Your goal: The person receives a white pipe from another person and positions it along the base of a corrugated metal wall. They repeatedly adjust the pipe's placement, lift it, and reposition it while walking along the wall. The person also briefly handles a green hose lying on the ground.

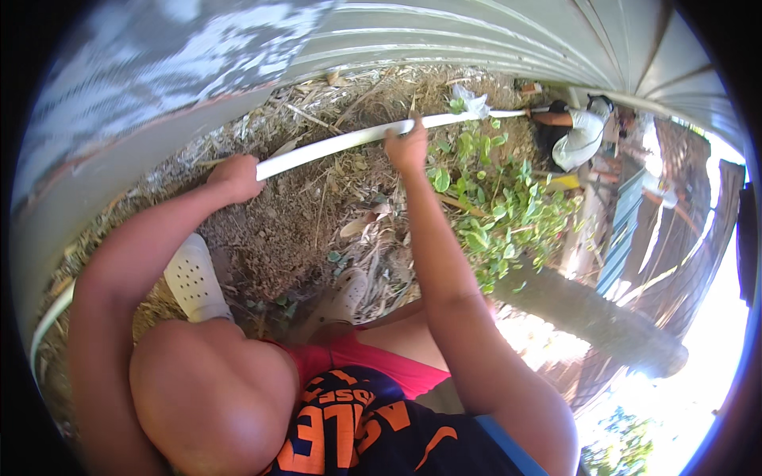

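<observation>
A long white plastic pipe runs across in front of me, just above the soil. My left hand is closed round it on the left. Farther along, my right hand grips the same pipe with the fingers wrapped over it. Past my left arm the pipe shows again near the left rim of the head view. At its far right end crouches a person in a white shirt, one arm stretched toward the pipe. Whether that hand grips it is too small to tell.
A corrugated metal wall stands close behind the pipe. Leafy green plants grow right of my right forearm, near a thick log. Dry leaves and stalks litter the soil. A clear plastic bag touches the pipe.
</observation>
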### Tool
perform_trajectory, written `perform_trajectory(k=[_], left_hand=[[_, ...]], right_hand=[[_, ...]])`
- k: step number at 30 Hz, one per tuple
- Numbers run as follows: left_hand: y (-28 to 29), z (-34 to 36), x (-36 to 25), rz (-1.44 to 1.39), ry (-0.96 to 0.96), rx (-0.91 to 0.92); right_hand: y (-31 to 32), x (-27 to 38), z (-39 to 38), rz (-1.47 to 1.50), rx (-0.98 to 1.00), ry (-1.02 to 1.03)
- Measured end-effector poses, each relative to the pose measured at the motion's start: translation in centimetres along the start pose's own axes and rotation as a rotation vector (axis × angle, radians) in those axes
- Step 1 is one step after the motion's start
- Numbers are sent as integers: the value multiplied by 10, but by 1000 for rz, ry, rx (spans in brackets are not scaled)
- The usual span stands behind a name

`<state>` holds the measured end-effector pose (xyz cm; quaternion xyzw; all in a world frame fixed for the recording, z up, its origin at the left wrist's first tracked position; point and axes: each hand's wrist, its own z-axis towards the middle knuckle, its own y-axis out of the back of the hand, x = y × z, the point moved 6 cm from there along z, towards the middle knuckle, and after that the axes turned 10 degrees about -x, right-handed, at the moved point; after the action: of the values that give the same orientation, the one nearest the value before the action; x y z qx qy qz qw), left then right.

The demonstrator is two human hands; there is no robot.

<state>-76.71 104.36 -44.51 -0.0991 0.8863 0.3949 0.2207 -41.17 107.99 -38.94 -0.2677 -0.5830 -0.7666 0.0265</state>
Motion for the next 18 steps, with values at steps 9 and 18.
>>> perform_trajectory(k=[9,18], left_hand=[[1,0,-4,78,21,-4],[14,-16,-20,137,-8,-99]], right_hand=[[27,-106,109,-242,103,-545],[-23,-133,57,-57,-156,-721]])
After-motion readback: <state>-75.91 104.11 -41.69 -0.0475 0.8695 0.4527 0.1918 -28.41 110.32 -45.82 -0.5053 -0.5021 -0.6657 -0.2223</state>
